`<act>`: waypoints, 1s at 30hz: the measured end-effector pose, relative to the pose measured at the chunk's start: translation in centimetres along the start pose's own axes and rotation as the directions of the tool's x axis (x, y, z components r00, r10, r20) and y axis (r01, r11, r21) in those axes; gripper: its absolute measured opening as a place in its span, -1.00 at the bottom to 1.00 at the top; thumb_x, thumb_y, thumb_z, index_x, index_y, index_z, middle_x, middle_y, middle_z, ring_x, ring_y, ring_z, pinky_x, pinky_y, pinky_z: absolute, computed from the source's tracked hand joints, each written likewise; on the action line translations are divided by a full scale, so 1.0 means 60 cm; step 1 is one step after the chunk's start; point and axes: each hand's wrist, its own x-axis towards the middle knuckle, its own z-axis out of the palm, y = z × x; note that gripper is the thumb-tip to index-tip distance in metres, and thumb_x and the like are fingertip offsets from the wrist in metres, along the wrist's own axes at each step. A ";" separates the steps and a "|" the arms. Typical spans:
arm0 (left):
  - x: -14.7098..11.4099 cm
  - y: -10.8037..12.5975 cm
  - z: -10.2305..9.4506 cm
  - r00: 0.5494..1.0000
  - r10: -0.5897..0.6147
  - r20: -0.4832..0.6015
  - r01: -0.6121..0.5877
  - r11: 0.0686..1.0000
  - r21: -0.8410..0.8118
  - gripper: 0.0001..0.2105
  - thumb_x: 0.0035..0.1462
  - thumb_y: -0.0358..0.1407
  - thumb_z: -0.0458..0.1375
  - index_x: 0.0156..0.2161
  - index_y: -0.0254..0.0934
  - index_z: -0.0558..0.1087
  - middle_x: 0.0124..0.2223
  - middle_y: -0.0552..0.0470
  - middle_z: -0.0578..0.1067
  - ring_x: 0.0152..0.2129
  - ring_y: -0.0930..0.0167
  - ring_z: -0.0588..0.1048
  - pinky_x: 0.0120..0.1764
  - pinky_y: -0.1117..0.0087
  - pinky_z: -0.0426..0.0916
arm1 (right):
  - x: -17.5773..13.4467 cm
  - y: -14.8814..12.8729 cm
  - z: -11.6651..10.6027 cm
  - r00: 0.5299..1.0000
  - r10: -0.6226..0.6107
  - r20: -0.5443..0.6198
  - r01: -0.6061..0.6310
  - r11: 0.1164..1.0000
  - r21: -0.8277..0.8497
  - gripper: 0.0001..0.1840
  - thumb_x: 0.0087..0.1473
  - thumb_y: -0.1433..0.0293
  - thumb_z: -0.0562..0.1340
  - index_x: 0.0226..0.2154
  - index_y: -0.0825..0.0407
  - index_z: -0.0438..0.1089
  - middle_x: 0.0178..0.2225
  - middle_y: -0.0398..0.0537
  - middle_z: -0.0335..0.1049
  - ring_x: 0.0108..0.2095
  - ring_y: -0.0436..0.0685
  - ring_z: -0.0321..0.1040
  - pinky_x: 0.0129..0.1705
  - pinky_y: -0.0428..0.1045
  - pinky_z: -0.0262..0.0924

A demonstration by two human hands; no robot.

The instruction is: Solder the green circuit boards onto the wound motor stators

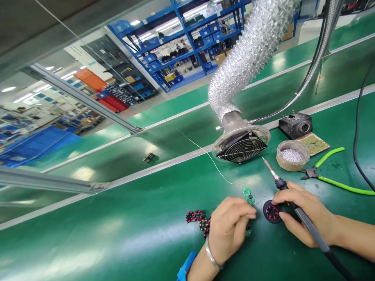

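Note:
My right hand (310,214) has a soldering iron (278,180) lying across it, the bare metal tip pointing up and away. Its thumb and index finger are also at the edge of a black round piece (272,211) with a ring of pink-red segments, flat on the bench. To the left, my left hand (230,226) has its fingertips pinched together; what they hold, if anything, cannot be made out. Small green round circuit boards (247,192) lie just beyond and partly under it. Several black-and-red ring parts (199,215) sit at its left, some hidden behind it.
A fume extractor (245,149) on a silver duct (246,62) stands ahead. Thin solder wire (218,169) hangs down to the bench. On the right are a tub of metal shavings (293,156), a sponge tray (313,143), a black holder (295,125) and green-handled cutters (328,158).

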 end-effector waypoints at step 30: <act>0.016 0.048 0.028 0.584 -0.759 0.288 0.701 0.294 -0.650 -0.70 0.00 -0.27 0.32 -0.24 -0.30 0.29 -0.46 0.12 0.48 -0.60 0.53 0.46 -0.48 0.51 0.41 | 0.016 -0.021 0.031 0.967 -0.199 -0.161 0.192 0.980 -0.058 -0.70 0.12 0.62 0.14 -0.09 0.08 0.27 -0.22 0.07 0.48 -0.24 0.13 0.41 -0.23 0.01 0.38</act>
